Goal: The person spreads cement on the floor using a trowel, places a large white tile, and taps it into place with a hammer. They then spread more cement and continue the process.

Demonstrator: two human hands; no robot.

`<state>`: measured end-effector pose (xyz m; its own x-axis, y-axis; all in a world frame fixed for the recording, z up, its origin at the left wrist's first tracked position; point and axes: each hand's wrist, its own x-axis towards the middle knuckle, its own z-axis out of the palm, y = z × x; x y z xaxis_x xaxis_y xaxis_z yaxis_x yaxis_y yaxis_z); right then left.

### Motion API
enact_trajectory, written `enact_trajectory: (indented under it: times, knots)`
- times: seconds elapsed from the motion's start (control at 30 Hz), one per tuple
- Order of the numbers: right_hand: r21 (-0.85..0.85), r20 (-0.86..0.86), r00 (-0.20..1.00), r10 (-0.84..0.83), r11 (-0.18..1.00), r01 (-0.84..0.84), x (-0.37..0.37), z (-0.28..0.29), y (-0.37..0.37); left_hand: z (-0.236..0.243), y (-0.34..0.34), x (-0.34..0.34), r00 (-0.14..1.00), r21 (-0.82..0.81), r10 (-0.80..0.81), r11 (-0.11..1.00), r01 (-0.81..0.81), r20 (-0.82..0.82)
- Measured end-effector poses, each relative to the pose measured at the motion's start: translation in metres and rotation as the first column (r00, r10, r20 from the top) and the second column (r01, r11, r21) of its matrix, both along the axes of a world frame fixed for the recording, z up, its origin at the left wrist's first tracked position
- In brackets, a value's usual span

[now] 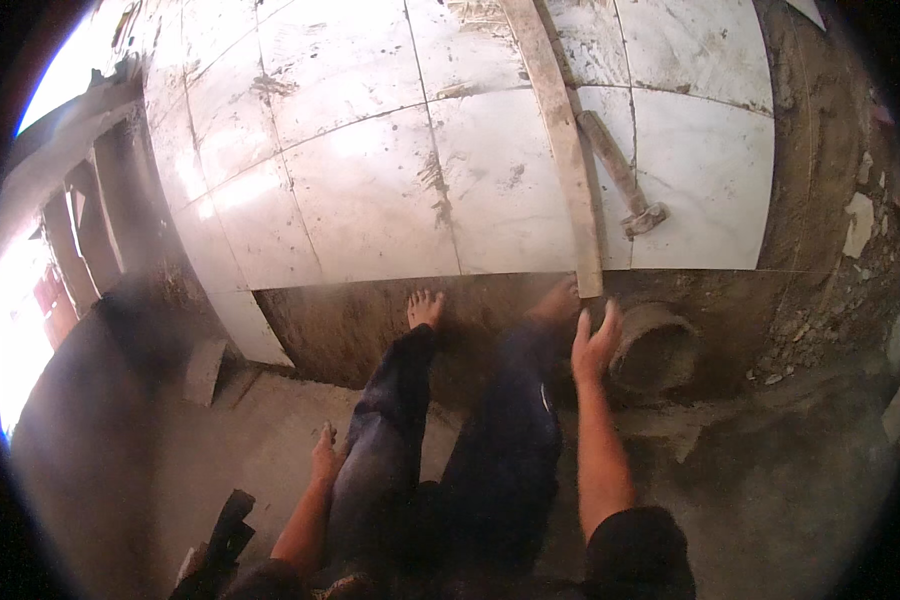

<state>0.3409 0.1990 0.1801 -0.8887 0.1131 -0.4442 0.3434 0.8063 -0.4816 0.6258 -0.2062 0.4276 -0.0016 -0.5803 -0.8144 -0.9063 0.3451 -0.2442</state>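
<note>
Where white floor tiles (pixel 350 225) give way to a strip of brown dirt (pixel 350 325), a person's bare L foot (pixel 426 309) and R foot (pixel 558 300) rest, seen from above. A long wooden batten (pixel 565 170) runs far to near over the tiles, right of centre, its near end jutting just past their edge. The R hand (pixel 597 345) is at that end, thumb & fingers spread apart w/ nothing visibly gripped; can't tell if the tips touch wood. The L hand (pixel 326 455) is beside the L thigh, near left; its fingers are too unclear to call wide or narrow.

Risks, as judged: pressing on the jutting end could tip the batten or load the tile edge & chip it. A hammer (pixel 625 180) lies on the tiles just right of the batten, head nearer; a swing to the right could knock it, scratching the glaze. Bare toes sit just left of the batten's end, so a slip could pinch them. A round dirt-coloured bowl (pixel 642 335) is just right of the R hand; a careless wrist could bump it. Loose grit, e.g. on the tiles, might make the batten slide.
</note>
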Motion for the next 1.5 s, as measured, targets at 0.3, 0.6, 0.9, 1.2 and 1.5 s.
enact_trajectory:
  times: [0.3,0.6,0.9,1.2,1.5]
  knots:
    - [0.177,0.631,0.695,-0.345,0.936,0.304,0.191,0.169,0.086,0.066,-0.02,0.06,0.999,0.047,-0.032,0.998,0.032,0.004]
    - [-0.087,0.449,0.797,-0.403,0.869,0.488,0.253,0.29,0.069,0.1,-0.093,0.03,0.946,0.063,-0.148,0.983,0.173,-0.288]
    - [-0.093,0.5,0.826,-0.261,0.932,0.351,0.341,0.354,0.003,0.098,-0.158,-0.013,0.853,-0.011,-0.31,0.942,0.336,-0.419]
    - [-0.122,0.449,0.79,-0.418,0.847,0.518,0.413,0.36,0.001,0.052,-0.173,-0.082,0.704,-0.023,-0.281,0.936,0.352,-0.652]
    - [-0.231,0.427,0.267,-0.864,0.181,0.956,0.421,0.358,0.107,0.04,-0.06,-0.132,0.742,0.227,-0.262,0.844,0.486,-0.617]
